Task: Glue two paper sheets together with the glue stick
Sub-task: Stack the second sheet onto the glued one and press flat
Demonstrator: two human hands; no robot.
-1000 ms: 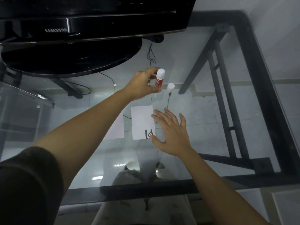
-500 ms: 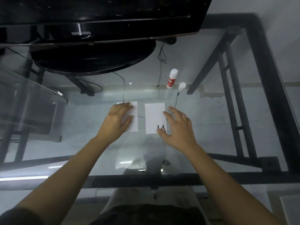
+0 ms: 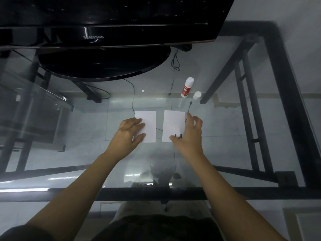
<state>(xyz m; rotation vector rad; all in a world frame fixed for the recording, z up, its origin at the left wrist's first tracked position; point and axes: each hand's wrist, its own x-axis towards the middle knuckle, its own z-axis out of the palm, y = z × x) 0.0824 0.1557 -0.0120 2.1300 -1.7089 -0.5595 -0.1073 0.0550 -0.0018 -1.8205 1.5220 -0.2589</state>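
Observation:
Two white paper sheets lie side by side on the glass table. My left hand [image 3: 129, 136] rests flat on the left sheet [image 3: 149, 126], fingers apart, covering its lower left part. My right hand [image 3: 190, 136] is at the right sheet [image 3: 173, 124]: the thumb lies on its lower right corner by a black mark, and the curled fingers touch its right edge. The glue stick [image 3: 186, 87], red label with a white top, stands upright beyond the sheets. A small white cap [image 3: 197, 95] stands just right of it.
A black Samsung monitor [image 3: 93, 37] on a round base [image 3: 104, 65] fills the far left of the glass table [image 3: 225, 145]. Thin black cables [image 3: 173, 66] run under the glass. The black metal frame [image 3: 286, 84] borders the right and near edges.
My left hand set the glue stick down beyond the sheets and came back onto the left sheet. My right hand's fingers went from spread flat to curled at the right sheet's edge.

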